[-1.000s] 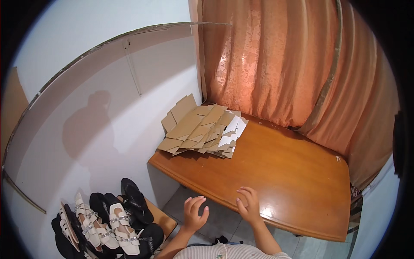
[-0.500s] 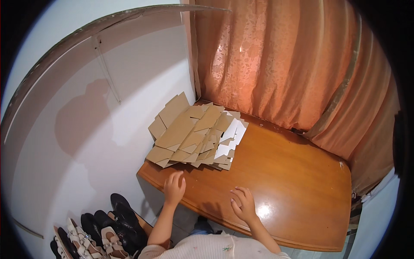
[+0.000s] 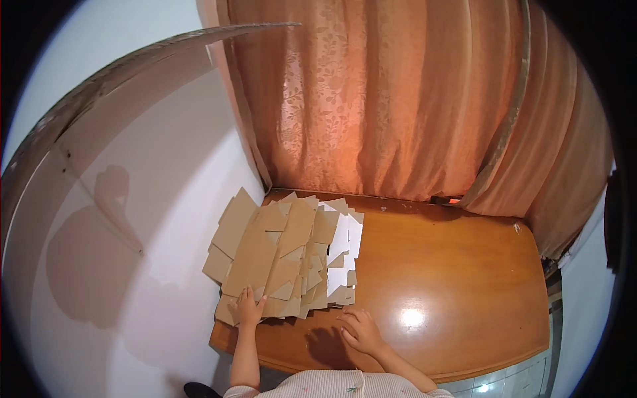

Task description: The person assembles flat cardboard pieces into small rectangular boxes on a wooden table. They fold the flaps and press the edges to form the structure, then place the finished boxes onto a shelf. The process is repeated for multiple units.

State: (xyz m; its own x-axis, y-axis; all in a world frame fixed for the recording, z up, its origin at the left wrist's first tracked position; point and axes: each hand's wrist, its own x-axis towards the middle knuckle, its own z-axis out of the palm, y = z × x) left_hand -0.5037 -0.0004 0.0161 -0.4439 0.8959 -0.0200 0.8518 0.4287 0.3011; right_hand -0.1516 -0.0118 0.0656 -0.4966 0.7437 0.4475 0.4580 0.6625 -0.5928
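A fanned-out stack of flat cardboard box blanks (image 3: 255, 259) lies on the left part of the wooden table (image 3: 458, 285). Most show their brown side, while several at the right edge of the stack show white (image 3: 340, 239). My left hand (image 3: 249, 308) rests over the near left corner of the stack, fingers stretched out and apart on the top brown pieces. My right hand (image 3: 361, 330) hovers above the table just off the stack's near right corner, its fingers loosely curved with nothing held.
Orange patterned curtains (image 3: 391, 99) hang behind the table's far edge. A white wall (image 3: 166, 219) stands close on the left, with a shelf (image 3: 126, 69) jutting out above. A black shoe (image 3: 199, 390) shows at the bottom left, below the table.
My left hand has reached forward from the table's edge onto the cardboard stack. My right hand stays empty, now closer to the stack's near right corner. The head view has shifted.
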